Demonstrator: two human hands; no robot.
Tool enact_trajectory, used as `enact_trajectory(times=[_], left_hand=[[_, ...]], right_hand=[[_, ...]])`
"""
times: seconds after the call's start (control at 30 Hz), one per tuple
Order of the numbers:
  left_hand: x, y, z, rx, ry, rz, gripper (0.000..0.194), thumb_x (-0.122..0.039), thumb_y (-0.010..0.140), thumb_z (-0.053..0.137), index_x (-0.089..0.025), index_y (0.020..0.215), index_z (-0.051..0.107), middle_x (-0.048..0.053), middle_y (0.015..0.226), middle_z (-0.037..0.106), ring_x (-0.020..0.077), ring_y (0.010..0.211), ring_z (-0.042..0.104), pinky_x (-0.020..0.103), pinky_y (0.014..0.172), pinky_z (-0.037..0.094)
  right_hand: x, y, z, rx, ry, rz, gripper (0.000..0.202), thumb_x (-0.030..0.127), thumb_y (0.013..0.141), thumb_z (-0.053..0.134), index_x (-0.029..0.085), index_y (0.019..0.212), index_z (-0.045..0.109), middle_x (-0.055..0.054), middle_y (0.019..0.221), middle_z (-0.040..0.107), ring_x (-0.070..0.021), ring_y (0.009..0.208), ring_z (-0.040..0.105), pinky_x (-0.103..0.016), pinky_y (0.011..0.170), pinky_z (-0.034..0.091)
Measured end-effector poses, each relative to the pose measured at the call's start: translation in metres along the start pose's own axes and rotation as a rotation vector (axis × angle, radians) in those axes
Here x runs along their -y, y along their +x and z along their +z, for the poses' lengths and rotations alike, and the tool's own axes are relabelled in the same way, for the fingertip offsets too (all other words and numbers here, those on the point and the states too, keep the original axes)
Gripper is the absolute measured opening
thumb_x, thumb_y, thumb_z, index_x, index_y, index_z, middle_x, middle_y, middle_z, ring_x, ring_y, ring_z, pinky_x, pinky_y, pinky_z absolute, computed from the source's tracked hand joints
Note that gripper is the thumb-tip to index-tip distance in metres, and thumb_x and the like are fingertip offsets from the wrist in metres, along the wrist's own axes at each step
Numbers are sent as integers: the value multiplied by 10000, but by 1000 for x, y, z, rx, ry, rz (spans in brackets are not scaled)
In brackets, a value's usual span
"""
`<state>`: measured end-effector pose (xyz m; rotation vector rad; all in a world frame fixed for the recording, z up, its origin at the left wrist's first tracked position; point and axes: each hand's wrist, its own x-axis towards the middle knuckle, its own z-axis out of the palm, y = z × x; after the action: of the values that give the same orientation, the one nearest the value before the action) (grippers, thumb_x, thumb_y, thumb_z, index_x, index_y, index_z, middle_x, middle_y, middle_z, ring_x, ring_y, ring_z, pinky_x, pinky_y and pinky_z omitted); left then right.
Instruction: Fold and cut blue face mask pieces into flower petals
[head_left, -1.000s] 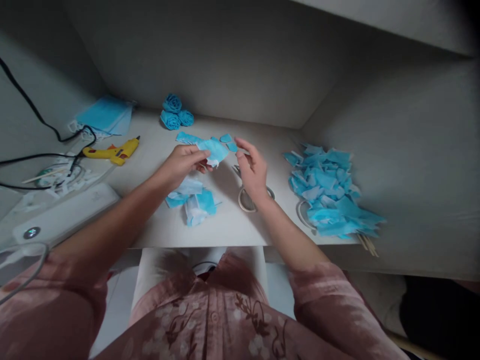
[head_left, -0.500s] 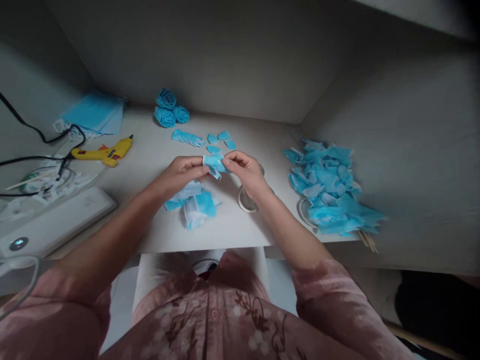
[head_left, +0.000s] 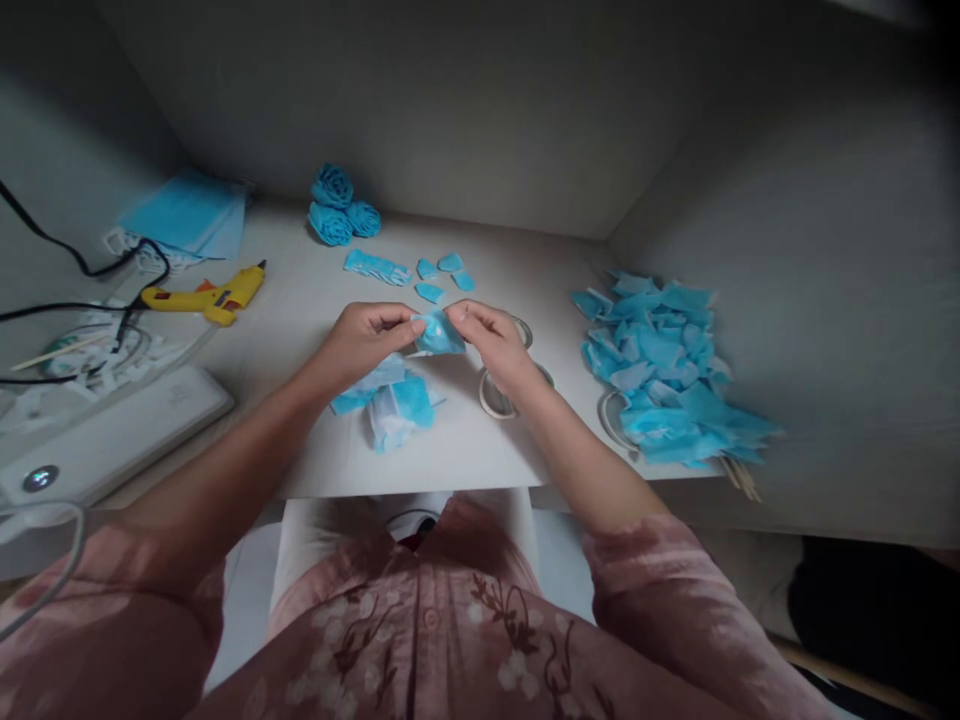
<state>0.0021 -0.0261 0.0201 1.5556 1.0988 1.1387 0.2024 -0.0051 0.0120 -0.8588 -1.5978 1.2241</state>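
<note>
A small piece of blue fabric (head_left: 441, 335), thin like face-mask material, is stretched between my two hands above the desk. My left hand (head_left: 369, 338) pinches its left edge between thumb and fingers. On the opposite side, my right hand (head_left: 489, 335) grips the upper right corner the same way. Below my left hand lie loose blue and white fabric pieces (head_left: 397, 412). Several small cut blue petals (head_left: 430, 292) and a stack of blue strips (head_left: 377, 267) are just beyond the hands. Under my right wrist is a roll of tape (head_left: 493, 398), partly hidden.
Three blue fabric roses (head_left: 331, 224) stand at the back. To the left are a yellow glue gun (head_left: 217, 298), flat blue masks (head_left: 187, 212), black cables and a white power strip-like box (head_left: 127, 430). A heap of blue fabric pieces (head_left: 652, 350) and wooden sticks (head_left: 741, 478) lies right.
The fabric piece has been spread out and turned, its loose flap no longer hanging down. My right fingers have shifted slightly along its edge, and the view has tilted a little.
</note>
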Motion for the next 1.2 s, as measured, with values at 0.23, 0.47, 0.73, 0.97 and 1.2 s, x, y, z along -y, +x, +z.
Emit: enact_trajectory(times=[0.23, 0.47, 0.73, 0.97, 1.2], left_hand=[[1, -1, 1, -28, -14, -19, 380, -539, 767, 780, -163, 717, 765, 13, 674, 701, 134, 643, 588, 234, 621, 467], [0, -1, 5, -162, 8, -30, 257, -420, 753, 758, -180, 662, 764, 4, 648, 705, 139, 637, 616, 230, 621, 493], [-3, -3, 10, -236, -12, -43, 176, -331, 766, 714, -204, 652, 755, 3, 680, 727, 152, 658, 647, 252, 665, 549], [-5, -4, 12, -267, -40, -17, 197, -342, 775, 716, -216, 625, 739, -1, 631, 689, 153, 634, 618, 263, 631, 520], [-3, -4, 14, -282, -124, -17, 239, -316, 803, 697, -201, 594, 682, 0, 653, 655, 149, 662, 597, 272, 667, 514]], right_hand=[[-7, 1, 3, -75, 12, -27, 482, 681, 795, 742, 208, 780, 649, 30, 725, 544, -104, 692, 456, -255, 668, 404], [-11, -2, 6, -135, -53, -93, 393, 599, 888, 689, 211, 832, 668, 24, 755, 571, -108, 707, 479, -260, 684, 416], [-14, -5, 14, -224, -74, -109, 366, 585, 922, 645, 227, 852, 657, 36, 753, 559, -109, 703, 463, -269, 686, 397], [-10, -9, 20, -294, -75, -91, 329, 558, 926, 641, 234, 869, 648, 30, 780, 570, -119, 721, 470, -272, 705, 407], [-11, -8, 22, -309, -96, -95, 369, 609, 927, 616, 243, 892, 652, 26, 804, 593, -130, 764, 502, -272, 757, 439]])
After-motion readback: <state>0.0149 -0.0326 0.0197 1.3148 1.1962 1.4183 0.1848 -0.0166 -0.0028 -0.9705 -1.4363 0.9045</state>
